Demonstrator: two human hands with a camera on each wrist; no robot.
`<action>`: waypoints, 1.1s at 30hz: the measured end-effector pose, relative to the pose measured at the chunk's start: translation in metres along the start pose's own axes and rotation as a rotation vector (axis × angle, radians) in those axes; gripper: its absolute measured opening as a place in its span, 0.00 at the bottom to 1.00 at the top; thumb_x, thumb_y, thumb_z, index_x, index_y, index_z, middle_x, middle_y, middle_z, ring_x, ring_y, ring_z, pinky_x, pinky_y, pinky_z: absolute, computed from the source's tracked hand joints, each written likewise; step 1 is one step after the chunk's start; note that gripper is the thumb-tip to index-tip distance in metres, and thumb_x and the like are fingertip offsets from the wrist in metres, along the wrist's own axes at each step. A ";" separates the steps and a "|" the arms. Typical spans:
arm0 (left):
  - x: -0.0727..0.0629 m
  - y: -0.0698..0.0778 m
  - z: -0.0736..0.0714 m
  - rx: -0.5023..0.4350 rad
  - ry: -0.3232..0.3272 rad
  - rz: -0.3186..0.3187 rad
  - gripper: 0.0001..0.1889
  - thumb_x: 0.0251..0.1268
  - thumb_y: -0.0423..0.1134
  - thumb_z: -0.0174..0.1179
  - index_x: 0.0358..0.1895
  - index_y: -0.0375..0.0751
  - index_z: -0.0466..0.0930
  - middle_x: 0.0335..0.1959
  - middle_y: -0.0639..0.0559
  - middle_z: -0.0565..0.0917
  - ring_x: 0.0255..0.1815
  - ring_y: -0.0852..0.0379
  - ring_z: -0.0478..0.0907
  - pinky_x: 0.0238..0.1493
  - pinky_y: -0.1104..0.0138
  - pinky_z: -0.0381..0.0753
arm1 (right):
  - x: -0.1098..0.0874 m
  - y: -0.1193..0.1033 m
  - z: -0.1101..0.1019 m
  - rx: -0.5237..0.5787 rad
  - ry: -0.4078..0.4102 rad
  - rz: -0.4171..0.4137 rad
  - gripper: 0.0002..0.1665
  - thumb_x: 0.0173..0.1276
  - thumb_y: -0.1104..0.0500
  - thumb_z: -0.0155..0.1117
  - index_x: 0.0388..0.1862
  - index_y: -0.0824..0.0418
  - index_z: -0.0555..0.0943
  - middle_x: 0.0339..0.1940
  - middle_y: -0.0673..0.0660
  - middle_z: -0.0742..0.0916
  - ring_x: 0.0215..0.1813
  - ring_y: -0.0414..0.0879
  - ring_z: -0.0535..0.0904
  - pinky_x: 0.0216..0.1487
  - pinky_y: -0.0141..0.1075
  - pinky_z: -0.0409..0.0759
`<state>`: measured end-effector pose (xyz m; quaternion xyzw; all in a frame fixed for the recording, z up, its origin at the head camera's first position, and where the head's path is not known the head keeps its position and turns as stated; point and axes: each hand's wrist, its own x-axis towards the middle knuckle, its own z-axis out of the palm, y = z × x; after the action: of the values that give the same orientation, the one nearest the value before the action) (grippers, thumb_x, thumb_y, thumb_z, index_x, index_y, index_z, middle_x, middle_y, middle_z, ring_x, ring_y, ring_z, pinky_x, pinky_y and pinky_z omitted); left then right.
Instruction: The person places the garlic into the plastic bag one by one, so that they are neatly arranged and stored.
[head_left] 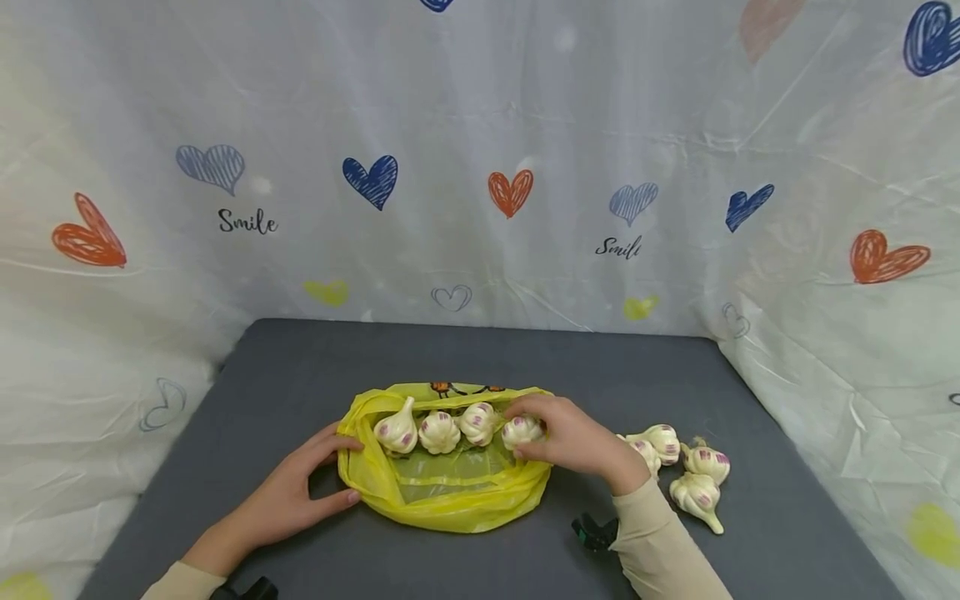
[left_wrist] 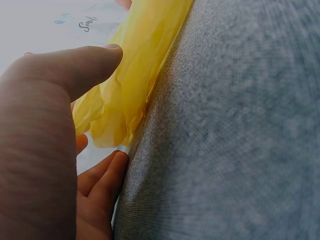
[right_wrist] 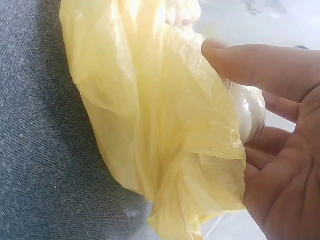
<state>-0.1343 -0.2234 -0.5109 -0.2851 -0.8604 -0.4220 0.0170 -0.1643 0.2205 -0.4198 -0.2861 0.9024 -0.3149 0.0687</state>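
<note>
Right hand (head_left: 573, 442): pinched a garlic bulb (head_left: 521, 432) at the bag's right end, just right of frame centre.
Left hand (head_left: 288, 492): fingers spread, touched bag's left rim, clutched nothing.
Yellow plastic bag (head_left: 472, 515): lower centre, three bulbs (head_left: 438, 432) inside; looked thin, floppy, likely slippery; rim seemed best hold.
Garlic: probably light, firm, papery; best taken round belly.
Loose bulbs (head_left: 697, 491): lower right.

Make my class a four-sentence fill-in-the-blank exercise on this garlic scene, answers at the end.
1. The plastic bag is coloured ____.
2. The right hand pinches one garlic bulb between its fingers and ____.
3. Besides that one, ____ other garlic bulbs show inside the bag.
4. The loose garlic bulbs outside the bag lie nearer the ____ hand.
Missing words: yellow; thumb; three; right.
</note>
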 end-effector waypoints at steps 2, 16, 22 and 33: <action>0.001 0.000 0.000 0.003 0.002 0.002 0.28 0.73 0.50 0.76 0.71 0.62 0.78 0.85 0.36 0.63 0.80 0.33 0.66 0.65 0.65 0.84 | 0.001 0.001 0.000 -0.001 0.000 0.004 0.26 0.70 0.59 0.82 0.66 0.50 0.87 0.65 0.46 0.87 0.62 0.46 0.83 0.55 0.41 0.87; 0.000 0.002 0.000 0.002 0.005 -0.005 0.27 0.72 0.51 0.76 0.71 0.62 0.78 0.84 0.35 0.65 0.79 0.33 0.68 0.64 0.66 0.84 | 0.008 0.001 0.006 0.001 -0.011 0.015 0.27 0.74 0.59 0.79 0.70 0.51 0.84 0.67 0.48 0.86 0.66 0.47 0.81 0.60 0.46 0.85; 0.001 0.000 0.001 0.012 0.008 -0.001 0.28 0.72 0.52 0.76 0.71 0.63 0.78 0.83 0.34 0.65 0.79 0.32 0.68 0.63 0.64 0.85 | 0.010 0.004 0.010 -0.026 -0.004 -0.001 0.26 0.75 0.60 0.78 0.70 0.53 0.84 0.66 0.50 0.87 0.61 0.46 0.83 0.56 0.45 0.85; 0.000 0.000 0.001 0.002 0.006 -0.002 0.28 0.72 0.53 0.76 0.71 0.64 0.78 0.84 0.36 0.64 0.80 0.32 0.67 0.64 0.65 0.85 | 0.013 0.006 0.013 -0.050 0.015 -0.005 0.26 0.76 0.63 0.76 0.70 0.55 0.84 0.65 0.52 0.87 0.55 0.45 0.83 0.52 0.45 0.85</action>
<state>-0.1335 -0.2226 -0.5114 -0.2829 -0.8610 -0.4222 0.0193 -0.1736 0.2099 -0.4329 -0.2877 0.9097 -0.2945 0.0541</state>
